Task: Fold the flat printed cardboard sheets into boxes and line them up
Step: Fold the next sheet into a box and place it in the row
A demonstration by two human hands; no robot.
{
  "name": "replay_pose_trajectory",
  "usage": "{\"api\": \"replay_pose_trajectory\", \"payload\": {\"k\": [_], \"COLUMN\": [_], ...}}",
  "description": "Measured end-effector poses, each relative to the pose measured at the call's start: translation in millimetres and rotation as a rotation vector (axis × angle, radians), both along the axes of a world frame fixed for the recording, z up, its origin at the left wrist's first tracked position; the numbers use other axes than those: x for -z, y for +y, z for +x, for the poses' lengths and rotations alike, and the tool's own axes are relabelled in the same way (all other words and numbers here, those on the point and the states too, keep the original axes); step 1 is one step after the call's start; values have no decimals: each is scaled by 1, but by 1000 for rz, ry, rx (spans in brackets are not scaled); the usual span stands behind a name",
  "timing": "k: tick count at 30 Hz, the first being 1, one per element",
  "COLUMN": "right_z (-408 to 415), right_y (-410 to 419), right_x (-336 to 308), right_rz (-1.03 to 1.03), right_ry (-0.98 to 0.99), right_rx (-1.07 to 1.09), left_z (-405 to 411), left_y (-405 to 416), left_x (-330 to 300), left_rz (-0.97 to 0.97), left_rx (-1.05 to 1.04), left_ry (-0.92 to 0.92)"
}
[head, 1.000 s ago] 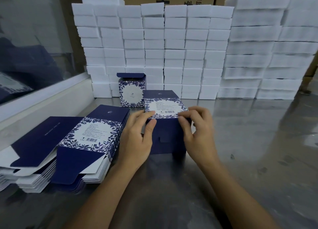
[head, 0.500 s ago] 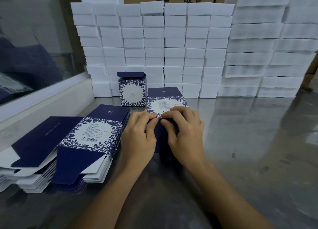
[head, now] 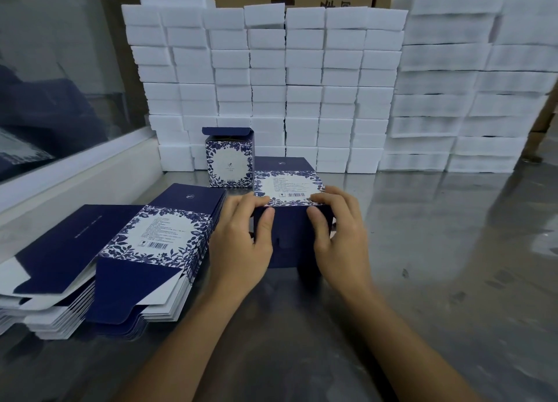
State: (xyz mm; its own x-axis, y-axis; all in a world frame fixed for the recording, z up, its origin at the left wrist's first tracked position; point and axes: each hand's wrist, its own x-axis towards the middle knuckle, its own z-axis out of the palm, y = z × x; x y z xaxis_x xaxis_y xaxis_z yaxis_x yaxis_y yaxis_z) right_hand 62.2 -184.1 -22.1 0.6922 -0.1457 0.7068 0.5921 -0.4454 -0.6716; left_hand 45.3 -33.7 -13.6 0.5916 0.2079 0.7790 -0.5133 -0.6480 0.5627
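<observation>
- Step in hand, as I judge it: closing the near end flap of a box [head: 291, 211] lying on its side on the worktop [head: 437, 250]
- The left hand [head: 241, 244] and right hand [head: 338, 235] each grip a side of it, thumbs pressing the dark end face
- Next move likely calls for standing it beside the finished box [head: 228, 161], just behind

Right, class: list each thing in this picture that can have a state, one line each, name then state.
Box being folded: lying on its side, near end closed, held by both hands.
Finished box: upright, top flap open.
Flat sheets: unfolded, stacked.
White foam blocks: stacked in columns.
Left hand: gripping the box's left edge.
Right hand: gripping the box's right edge.
</observation>
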Motion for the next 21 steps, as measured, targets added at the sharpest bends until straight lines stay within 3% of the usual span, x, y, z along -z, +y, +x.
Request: {"api": "replay_pose_trajectory", "payload": {"k": [4, 8, 11, 14, 21], "right_z": [3, 7, 6, 4, 5], "right_y": [-2, -5, -8, -10, -7], "right_x": [0, 0, 2, 5, 7], "right_rz": [117, 156, 162, 62, -17], "right_ry": [113, 122, 210, 311, 216], "right_rx": [-37, -56, -195, -275, -48], "left_z": [2, 5, 8, 11, 13], "left_y": [3, 10, 14, 16, 17], "left_x": [4, 13, 20, 23, 24], "left_rz": [28, -4, 26, -7, -19], "left_rx": [2, 92, 65, 10, -91], "left_ry": [41, 253, 339, 339, 231]}}
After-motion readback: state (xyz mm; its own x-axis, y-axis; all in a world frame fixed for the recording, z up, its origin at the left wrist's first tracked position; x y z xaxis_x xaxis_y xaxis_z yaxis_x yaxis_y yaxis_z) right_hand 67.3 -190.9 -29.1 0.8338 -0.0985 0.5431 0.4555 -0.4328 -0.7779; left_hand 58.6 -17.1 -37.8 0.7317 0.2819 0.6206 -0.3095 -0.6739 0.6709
